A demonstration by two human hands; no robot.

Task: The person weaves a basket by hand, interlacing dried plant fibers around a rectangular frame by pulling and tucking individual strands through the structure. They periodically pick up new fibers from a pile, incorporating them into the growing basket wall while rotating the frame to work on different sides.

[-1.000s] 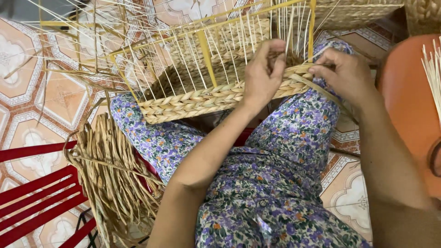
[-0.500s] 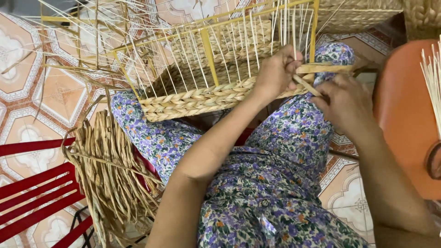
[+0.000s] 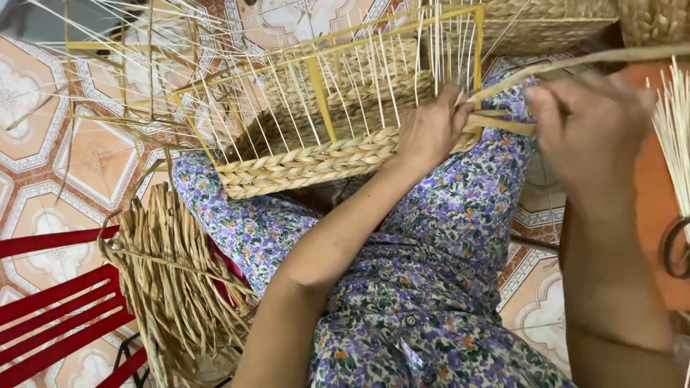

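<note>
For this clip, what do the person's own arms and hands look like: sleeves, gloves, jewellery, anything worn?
Both arms are bare from the hands to as far up as the picture shows; no sleeves reach them. The left hand and the right hand wear no gloves, and no rings, bracelets or watch show. The right hand is slightly motion-blurred, so small details there are unsure. Beneath the arms lies purple floral clothing with green leaves.

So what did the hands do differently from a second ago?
The right hand has pulled away to the right, drawing a long straw strand out taut from the basket corner. The left hand has stayed pressed on the woven rim of the basket, pinning the braid. The basket on its yellow frame, the bundle of dry straw by the knee and the red chair lie as before.
</note>
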